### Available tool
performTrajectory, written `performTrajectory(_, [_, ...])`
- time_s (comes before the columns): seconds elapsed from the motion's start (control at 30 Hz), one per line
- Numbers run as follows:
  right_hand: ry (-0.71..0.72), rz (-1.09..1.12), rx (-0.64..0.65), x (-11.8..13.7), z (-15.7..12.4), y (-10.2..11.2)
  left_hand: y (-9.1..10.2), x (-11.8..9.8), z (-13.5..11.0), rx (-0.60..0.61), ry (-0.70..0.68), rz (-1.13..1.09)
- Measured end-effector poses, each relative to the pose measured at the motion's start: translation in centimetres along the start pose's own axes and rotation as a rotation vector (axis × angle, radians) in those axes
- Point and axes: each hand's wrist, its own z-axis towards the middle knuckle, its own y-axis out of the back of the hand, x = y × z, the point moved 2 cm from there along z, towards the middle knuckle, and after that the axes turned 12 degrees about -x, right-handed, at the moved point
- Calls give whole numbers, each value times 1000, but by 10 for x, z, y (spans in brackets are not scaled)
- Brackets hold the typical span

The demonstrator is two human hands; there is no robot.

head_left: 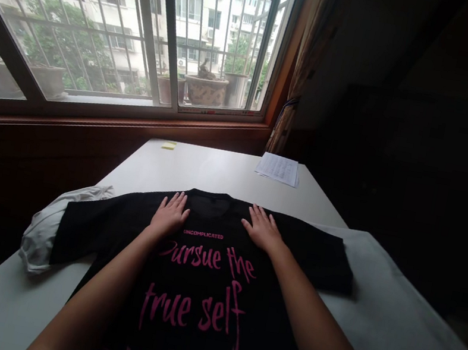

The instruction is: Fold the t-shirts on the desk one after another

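print (206, 315): pink lettering down the shirt's front, nearest at 6 o'clock.
shirt (198, 277): black, spread face up on the table (202, 171), collar toward 12, sleeves out to 9 and 3.
white cloth (40, 231): bunched at 9, partly under a sleeve.
pale cloth (379, 297): at 3 to 4, under the other sleeve.
left hand (170, 212): palm down at 11 beside the collar, fingers straight, released, resting on the shirt.
right hand (263, 225): likewise at 1, fingers spread, released.
papers (278, 169): far end, 1 o'clock.
note (169, 145): yellow, far end, 11.
window (170, 25): beyond, 11.
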Motion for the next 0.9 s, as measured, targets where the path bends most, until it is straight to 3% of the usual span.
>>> performTrajectory(0.2, [25,62,-68,60,3,-9,-2,0,1,-12,38,-20])
performTrajectory(0.3, [0,88,-60,75,2,-16,-4,1,1,-21,61,-37])
performTrajectory(0.63, [15,75,-63,54,-1,-15,-1,8,-1,-19,97,-31])
performTrajectory(0.9, [-12,37,-64,18,-10,-12,6,32,-13,-12,81,-20])
